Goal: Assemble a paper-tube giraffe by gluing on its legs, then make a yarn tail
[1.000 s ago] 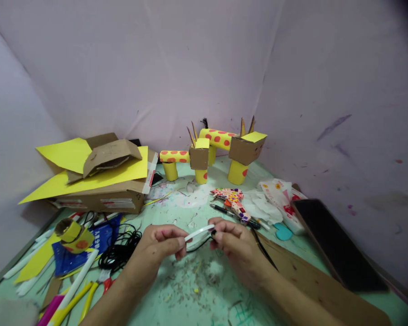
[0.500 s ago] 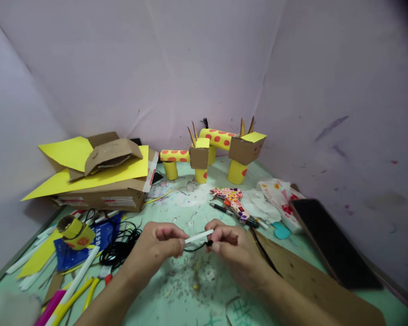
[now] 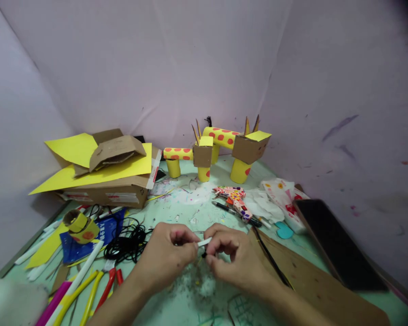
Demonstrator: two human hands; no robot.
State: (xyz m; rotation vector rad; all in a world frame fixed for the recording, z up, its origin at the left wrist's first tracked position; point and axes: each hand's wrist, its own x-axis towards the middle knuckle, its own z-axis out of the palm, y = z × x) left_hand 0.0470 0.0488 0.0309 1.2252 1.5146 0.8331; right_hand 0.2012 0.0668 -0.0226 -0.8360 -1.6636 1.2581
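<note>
My left hand (image 3: 168, 256) is closed, thumb against curled fingers, on a short white stick (image 3: 203, 242). The stick's free end points right and reaches the fingertips of my right hand (image 3: 233, 253). Between the thumb and fingers of that hand is a small dark end of black cord (image 3: 204, 255); much of it is hidden. Both hands are close together above the pale green table (image 3: 177, 299), over a patch of scraps and smudges. To the left of my left hand lies a tangled bundle of black cord (image 3: 127, 244).
Two spotted yellow cardboard animals (image 3: 203, 156) stand at the back. A patterned glue gun (image 3: 236, 199), a pen (image 3: 224, 207) and a phone (image 3: 336, 244) lie to the right beside a cardboard sheet (image 3: 313, 280). Left are a cardboard box (image 3: 105, 195), a spotted tube (image 3: 83, 228) and pliers (image 3: 107, 290).
My hands have come closer together, and less of the white stick shows between them. The whole view has shifted slightly, with the table things appearing a little further right.
</note>
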